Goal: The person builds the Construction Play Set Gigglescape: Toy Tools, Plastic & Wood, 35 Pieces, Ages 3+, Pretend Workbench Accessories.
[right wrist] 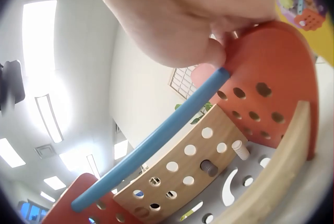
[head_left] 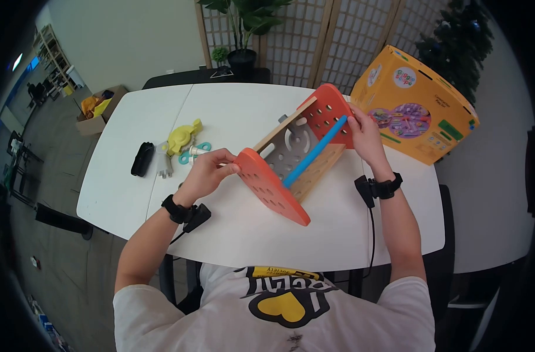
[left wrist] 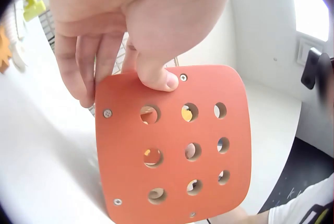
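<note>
A wooden toy toolbox is held tilted over the table, with wooden side boards [head_left: 319, 171], a grey perforated bottom [head_left: 286, 154] and a blue rod handle [head_left: 315, 151] joining two red end panels. My left hand [head_left: 207, 171] pinches the top edge of the near red panel [left wrist: 172, 135], thumb on its outer face beside a screw. At the far end, my right hand [head_left: 367, 134] grips the other red panel [right wrist: 271, 73] by its edge, close to the end of the rod. Pegs [right wrist: 209, 168] stick out inside the box.
Left on the white table [head_left: 238, 240] lie a black case [head_left: 142, 159], a grey toy piece [head_left: 163, 160], a yellow-green toy [head_left: 183, 136] and teal scissor-like handles [head_left: 195, 154]. A large yellow box [head_left: 417, 105] stands at the back right. Behind the table is a potted plant [head_left: 241, 58].
</note>
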### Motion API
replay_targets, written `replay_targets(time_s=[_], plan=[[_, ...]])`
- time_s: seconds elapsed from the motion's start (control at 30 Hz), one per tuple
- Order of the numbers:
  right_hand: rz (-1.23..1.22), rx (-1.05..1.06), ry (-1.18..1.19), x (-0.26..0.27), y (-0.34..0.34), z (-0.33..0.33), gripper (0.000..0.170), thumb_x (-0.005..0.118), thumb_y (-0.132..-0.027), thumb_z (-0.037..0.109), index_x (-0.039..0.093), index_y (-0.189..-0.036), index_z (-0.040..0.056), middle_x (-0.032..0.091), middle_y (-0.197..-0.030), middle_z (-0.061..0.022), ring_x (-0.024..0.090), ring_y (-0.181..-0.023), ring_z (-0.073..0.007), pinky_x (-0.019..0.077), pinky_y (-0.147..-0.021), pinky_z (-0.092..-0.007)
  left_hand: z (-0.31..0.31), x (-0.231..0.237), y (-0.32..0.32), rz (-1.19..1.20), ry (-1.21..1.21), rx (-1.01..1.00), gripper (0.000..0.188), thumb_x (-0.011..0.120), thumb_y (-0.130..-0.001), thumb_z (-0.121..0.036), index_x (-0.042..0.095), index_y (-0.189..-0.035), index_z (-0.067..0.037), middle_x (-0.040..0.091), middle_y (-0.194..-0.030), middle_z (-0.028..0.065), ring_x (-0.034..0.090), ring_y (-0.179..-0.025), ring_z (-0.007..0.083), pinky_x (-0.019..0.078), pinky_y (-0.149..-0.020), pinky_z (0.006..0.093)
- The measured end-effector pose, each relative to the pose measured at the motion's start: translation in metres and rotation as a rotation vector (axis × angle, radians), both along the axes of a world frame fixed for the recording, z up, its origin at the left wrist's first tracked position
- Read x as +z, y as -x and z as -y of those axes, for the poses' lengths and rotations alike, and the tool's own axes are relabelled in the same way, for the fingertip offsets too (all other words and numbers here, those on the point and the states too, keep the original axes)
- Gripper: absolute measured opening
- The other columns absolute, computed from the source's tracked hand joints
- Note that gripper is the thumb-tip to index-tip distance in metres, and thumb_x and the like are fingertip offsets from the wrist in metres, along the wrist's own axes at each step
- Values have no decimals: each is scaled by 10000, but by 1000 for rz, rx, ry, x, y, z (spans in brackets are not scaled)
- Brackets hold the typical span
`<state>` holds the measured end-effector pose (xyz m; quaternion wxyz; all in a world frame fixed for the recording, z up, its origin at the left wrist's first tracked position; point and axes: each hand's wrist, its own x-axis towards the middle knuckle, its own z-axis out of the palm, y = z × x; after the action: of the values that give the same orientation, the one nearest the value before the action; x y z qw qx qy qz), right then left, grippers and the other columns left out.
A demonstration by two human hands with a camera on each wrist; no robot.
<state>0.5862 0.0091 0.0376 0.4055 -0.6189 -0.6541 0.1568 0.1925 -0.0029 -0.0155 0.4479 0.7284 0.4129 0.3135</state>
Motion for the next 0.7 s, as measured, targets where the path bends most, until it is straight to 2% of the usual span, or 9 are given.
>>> replay_targets(time_s=[0.1, 0.13, 0.27, 0.37, 0.4, 0.5, 0.6, 0.63, 0.7], plan=[[110, 34, -167, -7, 7, -28, 326, 522, -1030, 157, 625, -1337, 111, 720, -1090, -191, 693, -1028, -363, 525, -888, -410, 20, 10, -2, -183, -109, -3, 186, 718, -954, -176, 720, -1047, -14, 736, -970, 99, 675, -871, 172, 533, -758, 311], [107, 31, -171, -11, 7, -36, 322, 516, -1032, 175, 643, -1326, 148, 729, -1100, -160, 695, -1021, -349, 527, -874, -417, 24, 9, -2, -209, -127, -21, 195, 720, -952, -190, 729, -1049, -21, 735, -964, 110, 672, -846, 187, 529, -739, 316], [115, 19, -104, -6, 23, -47, 308, 525, -1021, 181, 674, -1289, 154, 740, -1059, -156, 702, -995, -345, 531, -855, -416, 42, 4, -6, -316, -211, -118, 254, 712, -951, -243, 729, -1055, -12, 726, -969, 147, 662, -834, 286, 524, -730, 370], [219, 95, -78, -1, 30, -54, 308, 502, -1054, 136, 654, -1319, 94, 734, -1086, -104, 715, -975, -212, 568, -833, -337, 55, 6, -11, -362, -321, -189, 267, 699, -956, -256, 730, -1043, -5, 713, -963, 165, 654, -895, 343, 528, -784, 401], [225, 111, -102, -1, 32, -55, 302, 508, -1045, 129, 665, -1299, 87, 741, -1053, -112, 722, -917, -218, 575, -796, -339, 60, 7, -13, -383, -284, -176, 247, 700, -952, -240, 733, -1013, -3, 705, -947, 164, 654, -958, 351, 523, -825, 416], [341, 125, -164, 4, 42, -52, 308, 513, -1028, 109, 665, -1295, 81, 744, -1064, -127, 725, -883, -239, 576, -768, -342, 64, 18, -9, -490, -312, -274, 224, 716, -937, -229, 734, -990, -12, 702, -931, 162, 664, -916, 346, 534, -802, 410], [330, 192, -229, 0, 43, -58, 317, 517, -1011, 86, 667, -1289, 76, 741, -1087, -142, 723, -863, -267, 573, -777, -347, 60, 41, 10, -576, -232, -227, 212, 731, -917, -227, 731, -972, -23, 701, -900, 146, 675, -853, 339, 543, -768, 418], [294, 223, -211, 0, 44, -59, 315, 520, -1003, 83, 676, -1276, 85, 737, -1091, -150, 712, -904, -296, 559, -803, -369, 56, 46, 20, -626, -311, -147, 227, 751, -893, -241, 724, -951, -23, 703, -873, 139, 686, -812, 333, 546, -739, 428], [223, 278, -176, 5, 47, -59, 313, 527, -986, 77, 696, -1249, 103, 728, -1100, -166, 688, -987, -354, 530, -854, -411, 51, 52, 37, -822, -374, 77, 236, 771, -867, -238, 721, -936, -18, 707, -869, 150, 693, -843, 336, 548, -751, 428]])
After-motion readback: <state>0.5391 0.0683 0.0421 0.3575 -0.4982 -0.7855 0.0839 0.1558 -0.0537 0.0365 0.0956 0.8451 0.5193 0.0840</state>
